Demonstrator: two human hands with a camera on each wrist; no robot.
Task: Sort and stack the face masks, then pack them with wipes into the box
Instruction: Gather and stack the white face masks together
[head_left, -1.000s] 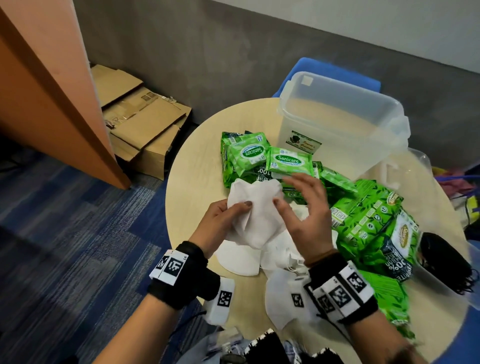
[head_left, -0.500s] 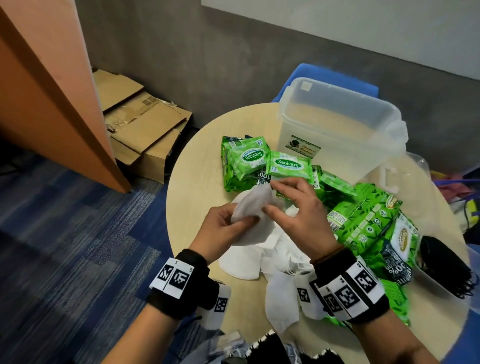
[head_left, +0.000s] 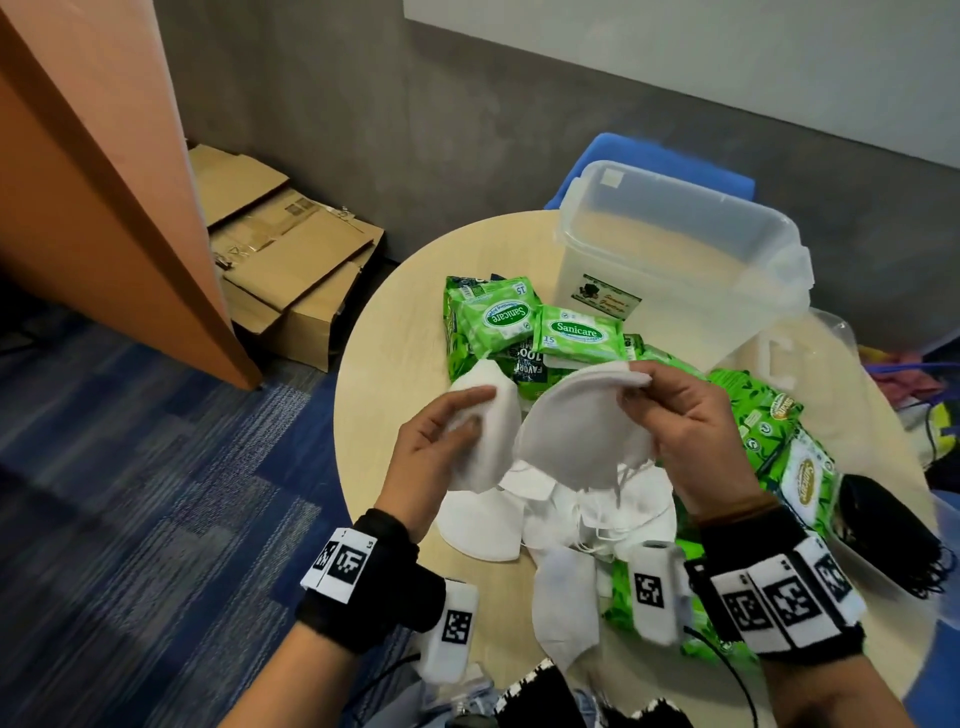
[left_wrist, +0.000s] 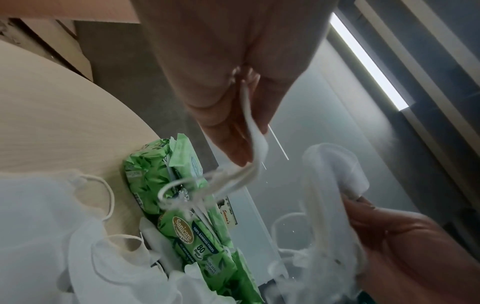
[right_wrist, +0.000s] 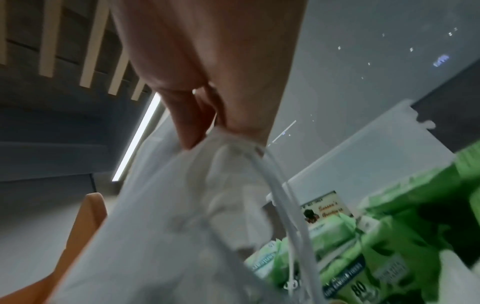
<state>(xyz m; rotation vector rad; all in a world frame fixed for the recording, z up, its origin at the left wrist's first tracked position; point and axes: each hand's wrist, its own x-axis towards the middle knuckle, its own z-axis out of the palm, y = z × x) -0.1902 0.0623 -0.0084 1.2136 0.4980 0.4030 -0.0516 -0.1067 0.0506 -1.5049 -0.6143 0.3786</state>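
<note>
At frame centre, my left hand (head_left: 441, 441) pinches one white cup-shaped fabric mask (head_left: 485, 426); my right hand (head_left: 691, 421) pinches another white mask (head_left: 576, 431).

This looks like an office corner. Blue patterned carpet tiles (head_left: 156, 493) cover the floor at lower left, and an orange partition panel (head_left: 93, 197) rises at upper left beside flattened cardboard boxes (head_left: 291, 260). A small round bench (head_left: 384, 322) sits mid-frame against a grey wall (head_left: 415, 130), with a blue chair (head_left: 675, 166) behind.
</note>
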